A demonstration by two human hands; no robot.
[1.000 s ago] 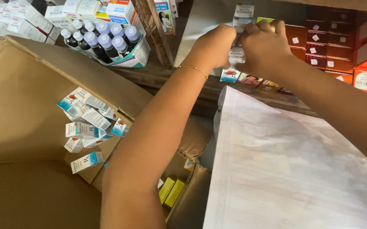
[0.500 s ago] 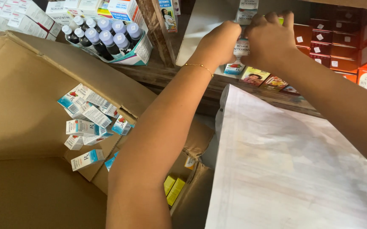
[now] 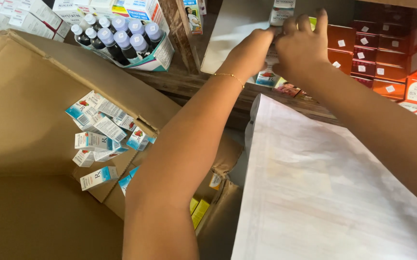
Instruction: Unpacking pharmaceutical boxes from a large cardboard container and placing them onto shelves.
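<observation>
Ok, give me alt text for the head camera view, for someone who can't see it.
Both hands, left hand and right hand, reach to a wooden shelf and grip a small white box between them. Below, an open cardboard carton holds more small boxes, and capped bottles sit nearby.

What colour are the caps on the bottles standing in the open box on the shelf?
Pale purple; the bottle caps show clearly in the head view, upper left.

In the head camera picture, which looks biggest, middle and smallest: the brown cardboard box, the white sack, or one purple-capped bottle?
1. Brown cardboard box and white sack: alike, both near the camera, so unranked.
2. Purple-capped bottle: clearly smallest.
</observation>
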